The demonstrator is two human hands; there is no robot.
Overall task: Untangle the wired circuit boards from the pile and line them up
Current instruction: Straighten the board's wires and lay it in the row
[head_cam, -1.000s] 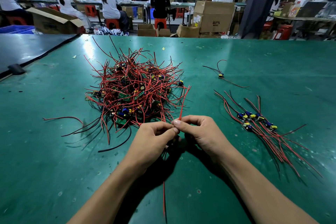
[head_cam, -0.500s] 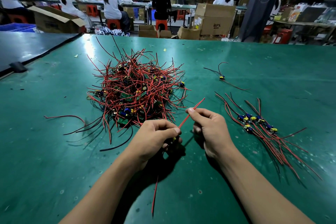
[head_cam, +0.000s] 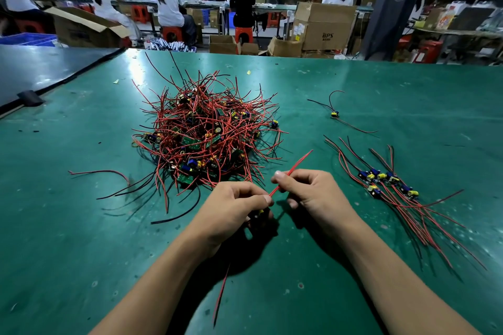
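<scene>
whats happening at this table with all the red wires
A person is sorting wired circuit boards on a green table. The left hand grips one small circuit board, mostly hidden, while the right hand pinches its red wire. A tangled pile lies just beyond the hands. A few boards already lie side by side in a row to the right, and a lone board sits farther back.

Pile (head_cam: pixel 206 139): lay left on the table (head_cam: pixel 353 81).
Lined-up boards (head_cam: pixel 386 182): lay right of it.
Lone board (head_cam: pixel 334 114): lay behind those boards.
</scene>
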